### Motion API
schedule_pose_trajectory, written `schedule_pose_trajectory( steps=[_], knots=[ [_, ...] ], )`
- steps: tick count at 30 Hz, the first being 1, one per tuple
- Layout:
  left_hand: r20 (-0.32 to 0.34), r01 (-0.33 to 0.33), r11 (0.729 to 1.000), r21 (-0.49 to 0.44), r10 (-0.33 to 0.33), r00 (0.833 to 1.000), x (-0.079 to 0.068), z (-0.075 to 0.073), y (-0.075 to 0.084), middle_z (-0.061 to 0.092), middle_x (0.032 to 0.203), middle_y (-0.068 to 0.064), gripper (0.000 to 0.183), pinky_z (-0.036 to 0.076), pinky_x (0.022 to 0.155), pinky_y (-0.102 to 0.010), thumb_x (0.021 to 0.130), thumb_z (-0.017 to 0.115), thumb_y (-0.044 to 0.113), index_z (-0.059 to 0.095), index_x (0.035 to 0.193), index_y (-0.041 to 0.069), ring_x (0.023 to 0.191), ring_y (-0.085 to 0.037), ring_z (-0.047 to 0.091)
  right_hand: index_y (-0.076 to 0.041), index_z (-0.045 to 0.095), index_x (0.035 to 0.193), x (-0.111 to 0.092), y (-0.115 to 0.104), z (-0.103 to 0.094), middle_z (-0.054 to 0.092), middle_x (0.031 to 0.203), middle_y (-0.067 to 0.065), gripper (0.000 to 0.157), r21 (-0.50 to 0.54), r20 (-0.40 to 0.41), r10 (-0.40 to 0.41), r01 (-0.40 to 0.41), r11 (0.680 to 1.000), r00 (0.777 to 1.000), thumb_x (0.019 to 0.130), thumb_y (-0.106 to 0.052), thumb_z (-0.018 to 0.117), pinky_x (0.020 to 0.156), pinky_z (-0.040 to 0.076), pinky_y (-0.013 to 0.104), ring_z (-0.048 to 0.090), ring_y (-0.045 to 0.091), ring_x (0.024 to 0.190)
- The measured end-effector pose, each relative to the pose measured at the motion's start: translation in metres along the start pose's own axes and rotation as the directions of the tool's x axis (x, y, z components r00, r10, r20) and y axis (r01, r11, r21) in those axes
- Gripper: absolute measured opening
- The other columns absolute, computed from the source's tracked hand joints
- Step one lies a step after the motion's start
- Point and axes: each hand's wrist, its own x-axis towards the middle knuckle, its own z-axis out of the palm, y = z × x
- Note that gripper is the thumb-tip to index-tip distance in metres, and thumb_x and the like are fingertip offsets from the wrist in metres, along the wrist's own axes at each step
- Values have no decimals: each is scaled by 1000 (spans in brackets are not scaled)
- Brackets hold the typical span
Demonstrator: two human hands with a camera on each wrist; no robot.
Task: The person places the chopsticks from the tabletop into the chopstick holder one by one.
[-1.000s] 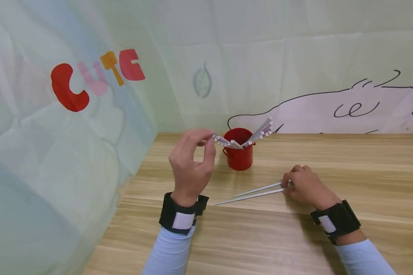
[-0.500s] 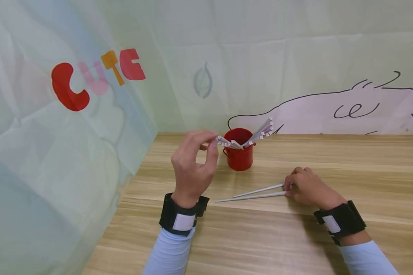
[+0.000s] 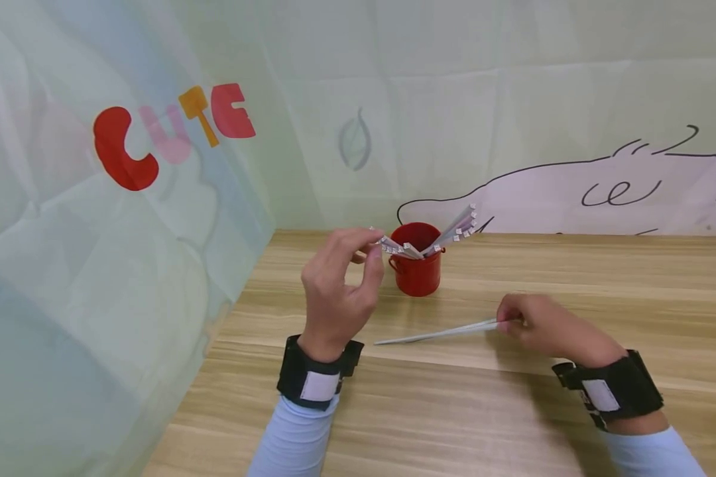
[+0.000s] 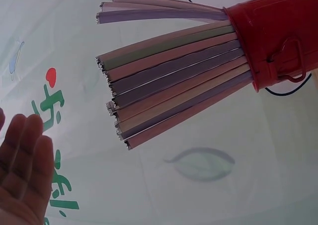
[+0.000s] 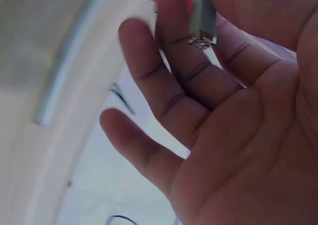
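Observation:
My left hand [image 3: 341,291] is raised beside a red bucket [image 3: 417,275] of chopsticks [image 4: 169,81]. In the head view its thumb and index finger overlap the chopstick ends. The left wrist view shows straight fingers [image 4: 30,158] apart from those ends, with thumb and index finger not visible. On the right, my right hand [image 3: 545,328] pinches a grey-green chopstick [image 5: 202,19] near its square, patterned end. Another chopstick [image 5: 69,61] lies on the table. The two nearly overlap in the head view, so I cannot tell which is which there.
The wood-grain table [image 3: 429,411] runs back to a printed cloth [image 3: 429,112] that stands behind and on the left. The bucket is near the table's back edge, with its chopsticks fanned left and right above the rim.
My right hand has moved a little right and toward me. The two spread chopsticks now look almost together. My left hand has shifted slightly right, as has the whole view.

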Motion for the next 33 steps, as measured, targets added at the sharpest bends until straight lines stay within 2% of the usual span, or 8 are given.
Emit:
schedule_pose_trajectory(
  steps=[3, 10, 17, 24, 26, 28, 30, 33],
  knots=[
    [18, -2, 1000, -4, 2, 1000, 0, 0, 1, 66, 94, -9, 18, 54, 57, -33, 86, 58, 10, 62, 102, 2, 78, -12, 58, -13, 58, 82, -4, -12, -7, 55, 68, -3, 8, 18, -20, -4, 5, 1000, 1000, 85, -8, 64, 49, 40, 26, 43, 9, 57],
    [44, -14, 1000, -9, 14, 999, 0, 2, 5, 65, 95, -10, 20, 55, 57, -33, 85, 59, 9, 62, 103, 2, 79, -13, 59, -15, 61, 82, -8, -33, -19, 55, 69, -8, 7, -20, -122, -99, 97, 995, 988, 85, -10, 65, 50, 44, 26, 47, 7, 60],
    [80, -43, 998, -41, 47, 996, 0, 8, 11, 65, 96, -10, 20, 55, 62, -29, 84, 60, 8, 62, 103, 2, 81, -12, 57, -20, 63, 85, -15, -45, -25, 59, 77, -13, 18, -62, -268, -229, 221, 973, 936, 79, -5, 70, 56, 49, 27, 53, 4, 67],
    [167, -113, 993, -26, 115, 979, -5, 22, 23, 65, 94, -7, 21, 53, 72, -23, 84, 60, 10, 62, 104, 4, 80, -11, 57, -24, 63, 88, -19, -52, -28, 60, 80, -16, 25, -59, -332, -300, 297, 953, 894, 77, -4, 72, 58, 49, 21, 54, 0, 71],
    [241, -127, 991, -31, 131, 962, -8, 27, 27, 65, 95, -5, 23, 52, 70, -19, 85, 60, 13, 62, 107, 6, 79, -9, 57, -25, 62, 89, -19, -54, -28, 59, 80, -17, 27, -69, -354, -330, 327, 943, 875, 76, -5, 74, 58, 47, 17, 53, -1, 71],
    [341, -145, 989, -29, 146, 929, -12, 33, 30, 65, 97, -2, 28, 50, 68, -17, 86, 60, 18, 61, 112, 8, 79, -7, 56, -26, 62, 89, -18, -56, -28, 58, 79, -17, 28, -78, -378, -346, 343, 936, 859, 74, -6, 75, 58, 45, 16, 52, -2, 71],
    [448, -153, 988, -22, 146, 882, -17, 39, 32, 65, 96, 0, 35, 48, 65, -15, 86, 60, 23, 58, 118, 10, 80, -5, 55, -24, 62, 89, -18, -61, -29, 58, 78, -17, 29, -78, -403, -352, 351, 933, 845, 73, -5, 76, 57, 44, 15, 51, -1, 70],
    [592, -128, 992, -22, 116, 798, -25, 47, 33, 65, 96, 3, 47, 47, 64, -14, 87, 61, 31, 51, 129, 13, 83, -3, 55, -21, 62, 89, -19, -72, -29, 59, 78, -15, 30, -69, -439, -358, 366, 928, 824, 70, -3, 77, 58, 45, 15, 52, 1, 70]
  ],
)
